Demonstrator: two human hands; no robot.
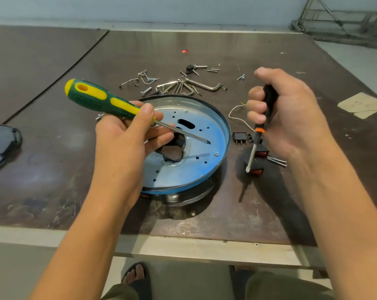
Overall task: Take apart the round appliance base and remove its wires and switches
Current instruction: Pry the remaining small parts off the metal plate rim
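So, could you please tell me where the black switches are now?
In the head view, the switches lie on the table just right of the round base, under the right hand and its screwdriver, near the white wire.

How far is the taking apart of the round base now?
Done: switches and a white wire lie on the table beside the round base; loose screws lie behind it. In hand: the left hand holds a green-yellow screwdriver, the right hand a black-orange screwdriver, neither on a screw. Left: two screws seem seated in its plate.
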